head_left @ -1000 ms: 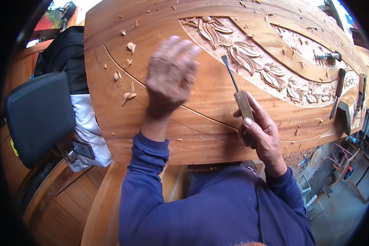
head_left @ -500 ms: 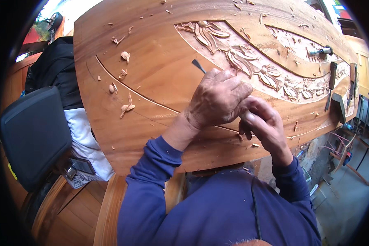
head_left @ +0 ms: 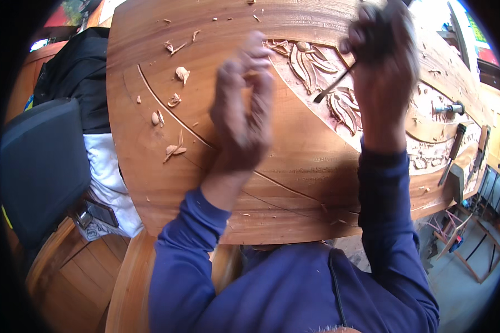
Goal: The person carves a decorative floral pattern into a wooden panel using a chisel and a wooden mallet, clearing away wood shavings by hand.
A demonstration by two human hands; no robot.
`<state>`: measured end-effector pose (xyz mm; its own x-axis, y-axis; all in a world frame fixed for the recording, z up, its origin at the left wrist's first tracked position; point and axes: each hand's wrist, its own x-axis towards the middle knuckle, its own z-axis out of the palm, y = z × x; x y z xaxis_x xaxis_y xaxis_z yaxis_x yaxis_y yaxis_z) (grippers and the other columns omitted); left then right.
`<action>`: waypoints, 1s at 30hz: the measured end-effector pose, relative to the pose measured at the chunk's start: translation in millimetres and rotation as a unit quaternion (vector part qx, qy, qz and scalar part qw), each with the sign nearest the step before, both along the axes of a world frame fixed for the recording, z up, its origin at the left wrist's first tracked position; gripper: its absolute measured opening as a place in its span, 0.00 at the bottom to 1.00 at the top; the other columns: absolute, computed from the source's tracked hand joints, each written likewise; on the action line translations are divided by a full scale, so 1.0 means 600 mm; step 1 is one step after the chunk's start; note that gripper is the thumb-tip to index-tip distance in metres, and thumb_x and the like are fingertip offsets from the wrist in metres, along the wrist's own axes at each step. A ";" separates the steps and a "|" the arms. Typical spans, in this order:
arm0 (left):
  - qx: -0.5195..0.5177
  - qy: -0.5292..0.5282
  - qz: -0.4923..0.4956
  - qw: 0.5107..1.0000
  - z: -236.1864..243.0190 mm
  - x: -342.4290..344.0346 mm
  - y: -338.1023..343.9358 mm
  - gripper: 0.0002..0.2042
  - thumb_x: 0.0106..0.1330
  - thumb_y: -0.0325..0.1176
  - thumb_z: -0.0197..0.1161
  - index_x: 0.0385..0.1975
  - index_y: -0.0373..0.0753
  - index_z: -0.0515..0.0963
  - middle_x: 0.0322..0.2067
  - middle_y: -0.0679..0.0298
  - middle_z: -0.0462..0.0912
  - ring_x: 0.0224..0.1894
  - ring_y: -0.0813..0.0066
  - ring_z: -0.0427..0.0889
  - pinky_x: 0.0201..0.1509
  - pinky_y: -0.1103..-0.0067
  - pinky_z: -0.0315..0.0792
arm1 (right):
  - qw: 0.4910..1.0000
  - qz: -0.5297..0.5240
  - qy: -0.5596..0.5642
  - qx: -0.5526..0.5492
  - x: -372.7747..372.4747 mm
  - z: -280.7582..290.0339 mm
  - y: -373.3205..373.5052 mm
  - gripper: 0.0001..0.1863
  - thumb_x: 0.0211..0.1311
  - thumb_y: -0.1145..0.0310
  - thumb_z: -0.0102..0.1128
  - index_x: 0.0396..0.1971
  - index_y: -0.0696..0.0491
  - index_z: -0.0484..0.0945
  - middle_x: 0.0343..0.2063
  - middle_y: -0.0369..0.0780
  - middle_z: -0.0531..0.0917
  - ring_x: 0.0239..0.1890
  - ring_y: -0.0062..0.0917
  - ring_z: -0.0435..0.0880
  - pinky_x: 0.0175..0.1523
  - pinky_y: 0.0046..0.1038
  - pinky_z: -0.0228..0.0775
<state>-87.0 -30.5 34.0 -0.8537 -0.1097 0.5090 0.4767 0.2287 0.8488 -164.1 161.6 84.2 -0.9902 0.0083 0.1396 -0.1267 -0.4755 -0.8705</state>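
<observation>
My right hand (head_left: 388,83) is raised over the carved part of the wooden panel (head_left: 300,161), its fingers closed round the dark handle of a carving chisel (head_left: 334,85). The chisel's thin metal shaft points down and left, its flared tip above the carved leaves (head_left: 344,108). My left hand (head_left: 241,108) is up over the smooth part of the panel, blurred, its fingers loosely curved and apart with nothing in them. A curved groove (head_left: 178,123) runs across the panel below it.
Wood shavings (head_left: 175,150) lie scattered on the panel. Towards its right end rest a dark-handled chisel (head_left: 454,152), another hand tool (head_left: 479,150), a dark block (head_left: 455,183) and a small power tool (head_left: 450,108). A black chair (head_left: 44,177) stands at the left.
My hands were together over the panel, with the chisel in the left. They have parted: the chisel is now in my right hand, which rose forward; my left moved left and let go.
</observation>
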 end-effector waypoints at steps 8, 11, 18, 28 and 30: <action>0.345 -0.066 0.151 0.924 -0.025 -0.245 -0.029 0.25 0.81 0.55 0.47 0.63 0.41 0.71 0.48 0.58 0.79 0.48 0.68 0.82 0.54 0.73 0.75 | 0.999 0.035 -0.025 0.017 -0.146 -0.068 -0.169 0.33 0.80 0.65 0.51 0.79 0.47 0.51 0.29 0.32 0.74 0.14 0.10 0.65 0.17 0.16 0.60; 0.372 -0.032 0.023 0.927 -0.057 -0.312 -0.056 0.31 0.80 0.57 0.48 0.72 0.40 0.63 0.57 0.53 0.78 0.55 0.64 0.81 0.62 0.69 0.72 | 0.999 0.031 -0.006 -0.007 -0.166 -0.081 -0.186 0.29 0.81 0.66 0.51 0.77 0.48 0.58 0.29 0.30 0.73 0.14 0.08 0.63 0.17 0.15 0.56; 0.361 -0.024 -0.174 0.916 -0.016 -0.308 -0.032 0.35 0.81 0.59 0.41 0.78 0.39 0.53 0.63 0.46 0.73 0.63 0.59 0.75 0.68 0.66 0.68 | 0.992 0.069 0.082 -0.065 -0.156 -0.092 -0.192 0.25 0.80 0.72 0.51 0.73 0.56 0.66 0.47 0.33 0.80 0.38 0.11 0.75 0.43 0.16 0.70; 0.360 -0.040 -0.156 0.919 0.043 -0.288 -0.042 0.28 0.82 0.52 0.45 0.72 0.39 0.63 0.58 0.51 0.76 0.59 0.69 0.76 0.64 0.73 0.70 | 0.994 0.039 0.042 0.088 -0.143 -0.091 -0.198 0.24 0.79 0.71 0.53 0.72 0.56 0.68 0.50 0.34 0.82 0.37 0.10 0.77 0.38 0.12 0.69; 0.345 -0.022 -0.145 0.927 0.034 -0.293 -0.028 0.27 0.82 0.51 0.46 0.70 0.38 0.64 0.57 0.52 0.77 0.58 0.69 0.77 0.63 0.73 0.70 | 0.987 0.022 0.156 0.021 -0.158 -0.104 -0.201 0.25 0.79 0.71 0.53 0.72 0.59 0.67 0.54 0.37 0.82 0.46 0.14 0.80 0.49 0.16 0.74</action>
